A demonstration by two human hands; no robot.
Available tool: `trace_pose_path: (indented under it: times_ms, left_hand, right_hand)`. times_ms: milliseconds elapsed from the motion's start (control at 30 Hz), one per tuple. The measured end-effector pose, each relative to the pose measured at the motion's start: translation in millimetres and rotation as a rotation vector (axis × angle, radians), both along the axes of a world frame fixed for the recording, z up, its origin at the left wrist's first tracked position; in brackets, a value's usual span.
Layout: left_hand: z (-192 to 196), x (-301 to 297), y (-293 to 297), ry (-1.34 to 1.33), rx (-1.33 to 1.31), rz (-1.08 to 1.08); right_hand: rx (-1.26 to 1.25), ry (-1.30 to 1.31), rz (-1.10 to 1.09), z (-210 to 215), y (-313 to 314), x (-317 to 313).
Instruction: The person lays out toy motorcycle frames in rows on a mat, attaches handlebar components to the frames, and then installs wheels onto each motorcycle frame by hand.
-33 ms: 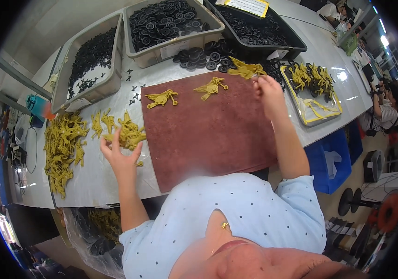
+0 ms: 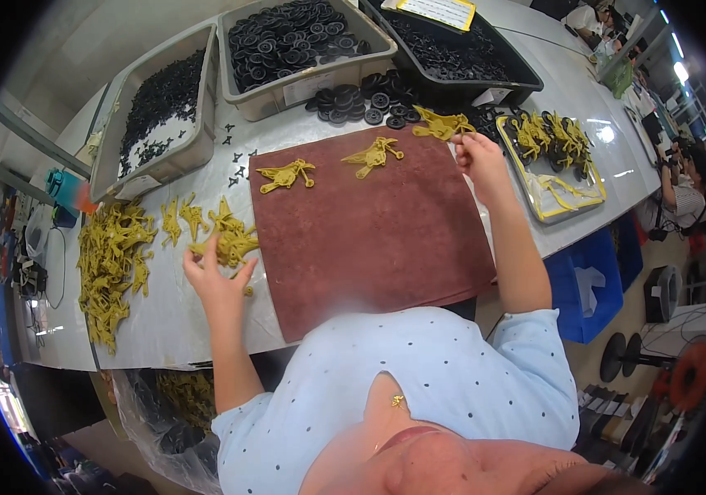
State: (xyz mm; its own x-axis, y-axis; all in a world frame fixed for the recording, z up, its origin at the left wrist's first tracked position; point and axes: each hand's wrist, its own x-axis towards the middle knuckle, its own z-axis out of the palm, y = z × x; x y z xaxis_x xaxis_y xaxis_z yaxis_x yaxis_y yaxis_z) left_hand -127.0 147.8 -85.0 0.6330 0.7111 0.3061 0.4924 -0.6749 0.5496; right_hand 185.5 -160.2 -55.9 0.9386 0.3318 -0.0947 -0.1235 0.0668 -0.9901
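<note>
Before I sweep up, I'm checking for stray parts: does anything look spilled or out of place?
Small black pieces lie loose on the table beside the left grey bin, and black wheels are heaped outside the middle grey bin. They look odd since their like sits inside those bins, though perhaps that's deliberate.

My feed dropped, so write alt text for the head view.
A person's right hand at a yellow part by the far right corner of a maroon mat; the left hand spread at a yellow pile; bins of black pieces behind.
</note>
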Motion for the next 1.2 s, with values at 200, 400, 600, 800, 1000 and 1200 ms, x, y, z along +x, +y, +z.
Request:
trace_pose_path:
  times_ms: [200,400,600,800,1000,1200]
  left_hand:
    - [9.4,6.2,-18.8,0.552,0.110,0.124]
    - [44.9,94.4,-42.5,0.020,0.315,-0.457]
    - [2.1,211.1,-81.4,0.049,0.289,-0.750]
    - [-35.2,250.7,-72.3,0.169,0.391,-0.756]
    - [-27.9,238.5,-50.8,0.179,0.371,-0.758]
    - [-30.2,233.4,-49.6,0.167,0.398,-0.741]
  right_hand:
    - [0.002,0.296,0.098,-26.5,-13.2,37.6]
    - [0.042,0.269,0.154,-30.5,-10.0,44.8]
    - [0.011,0.328,0.228,-27.9,-3.9,50.1]
    - [-0.081,0.445,0.188,-27.5,0.7,63.2]
    - [-0.153,0.513,0.224,-35.9,17.0,76.0]
    - [-0.910,-0.129,0.099,-44.7,32.9,66.8]
